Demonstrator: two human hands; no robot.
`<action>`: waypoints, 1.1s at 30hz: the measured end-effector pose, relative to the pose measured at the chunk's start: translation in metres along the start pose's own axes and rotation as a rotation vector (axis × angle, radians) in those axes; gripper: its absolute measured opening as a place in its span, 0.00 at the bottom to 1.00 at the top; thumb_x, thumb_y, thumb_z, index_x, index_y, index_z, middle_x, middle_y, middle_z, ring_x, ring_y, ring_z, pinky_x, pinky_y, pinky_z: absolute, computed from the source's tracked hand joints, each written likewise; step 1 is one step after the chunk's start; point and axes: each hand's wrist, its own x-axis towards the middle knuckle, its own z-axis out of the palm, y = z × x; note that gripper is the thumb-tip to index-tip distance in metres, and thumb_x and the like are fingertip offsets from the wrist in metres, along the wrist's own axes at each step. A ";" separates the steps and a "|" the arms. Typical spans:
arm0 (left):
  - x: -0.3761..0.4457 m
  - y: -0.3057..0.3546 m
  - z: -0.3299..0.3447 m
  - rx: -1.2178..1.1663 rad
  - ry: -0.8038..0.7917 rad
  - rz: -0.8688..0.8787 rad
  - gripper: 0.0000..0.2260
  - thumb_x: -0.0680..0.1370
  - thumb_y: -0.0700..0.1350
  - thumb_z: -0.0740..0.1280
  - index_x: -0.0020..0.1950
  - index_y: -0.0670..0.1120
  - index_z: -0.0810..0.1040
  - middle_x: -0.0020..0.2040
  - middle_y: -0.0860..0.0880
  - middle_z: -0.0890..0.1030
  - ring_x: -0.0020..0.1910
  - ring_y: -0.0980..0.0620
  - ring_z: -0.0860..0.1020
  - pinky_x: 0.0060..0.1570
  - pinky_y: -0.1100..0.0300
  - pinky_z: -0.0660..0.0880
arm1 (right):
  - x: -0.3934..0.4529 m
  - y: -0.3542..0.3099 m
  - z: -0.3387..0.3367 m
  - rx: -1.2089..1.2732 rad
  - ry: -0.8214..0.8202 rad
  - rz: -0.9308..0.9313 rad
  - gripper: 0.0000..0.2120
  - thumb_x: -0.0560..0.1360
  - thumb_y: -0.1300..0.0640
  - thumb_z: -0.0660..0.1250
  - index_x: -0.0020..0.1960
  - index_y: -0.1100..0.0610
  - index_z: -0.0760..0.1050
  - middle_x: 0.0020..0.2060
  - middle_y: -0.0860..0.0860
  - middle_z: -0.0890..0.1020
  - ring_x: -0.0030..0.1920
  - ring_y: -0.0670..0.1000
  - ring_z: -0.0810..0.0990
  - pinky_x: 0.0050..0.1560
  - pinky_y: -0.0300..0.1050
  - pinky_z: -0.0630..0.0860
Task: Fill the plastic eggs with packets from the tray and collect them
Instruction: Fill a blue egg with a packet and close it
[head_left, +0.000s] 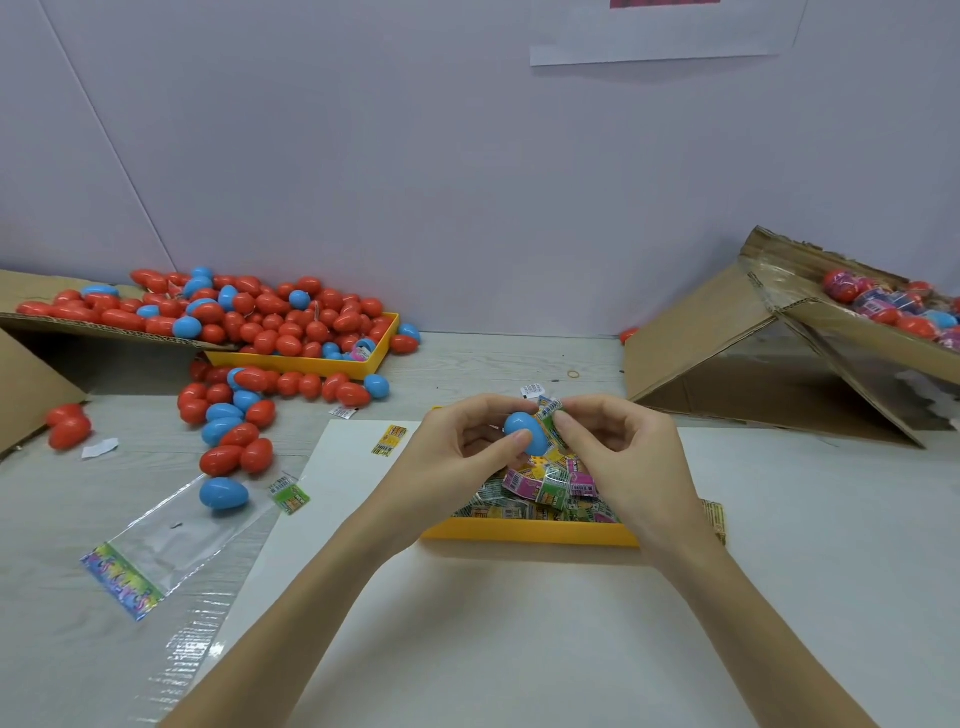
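At the far left, a flattened cardboard box is seen, and a heap of red and blue plastic eggs is piled over its edge and into a yellow tray behind. More eggs are scattered on the grey table in front of that tray, and two red ones lie apart near the left edge. A clear plastic bag with a colourful printed header is laid flat at lower left; a single blue egg rests at its upper end, and a green packet lies just beside it. A yellow packet is found on the white sheet that covers the near part of the table.

In the middle, a blue egg half is pinched between the thumb and fingertips of the left hand. A packet is pinched by the fingers of the right hand and is held against the opening of the egg half. Both hands are raised above a second yellow tray, which is filled with pink, green and yellow packets.

At the right, a tilted cardboard box is propped up, and wrapped eggs are gathered in its upper part.
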 end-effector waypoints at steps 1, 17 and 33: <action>0.000 0.000 0.000 0.002 0.001 -0.001 0.13 0.81 0.41 0.70 0.65 0.47 0.81 0.51 0.47 0.87 0.46 0.55 0.85 0.49 0.64 0.79 | 0.000 0.000 0.000 0.000 0.005 -0.002 0.06 0.77 0.59 0.74 0.53 0.55 0.85 0.42 0.47 0.88 0.45 0.46 0.86 0.47 0.41 0.83; 0.000 0.002 -0.001 0.051 0.012 -0.006 0.12 0.81 0.39 0.69 0.64 0.48 0.81 0.50 0.48 0.86 0.45 0.56 0.85 0.50 0.63 0.80 | -0.004 -0.003 0.002 -0.090 -0.037 -0.048 0.08 0.76 0.59 0.75 0.55 0.53 0.85 0.43 0.45 0.87 0.45 0.43 0.86 0.49 0.39 0.82; 0.001 0.001 -0.003 0.089 0.033 0.021 0.14 0.82 0.38 0.69 0.66 0.50 0.81 0.52 0.45 0.86 0.50 0.52 0.85 0.55 0.62 0.81 | -0.003 -0.001 0.000 -0.026 -0.020 0.029 0.09 0.74 0.58 0.77 0.54 0.55 0.86 0.40 0.47 0.88 0.42 0.45 0.88 0.48 0.42 0.84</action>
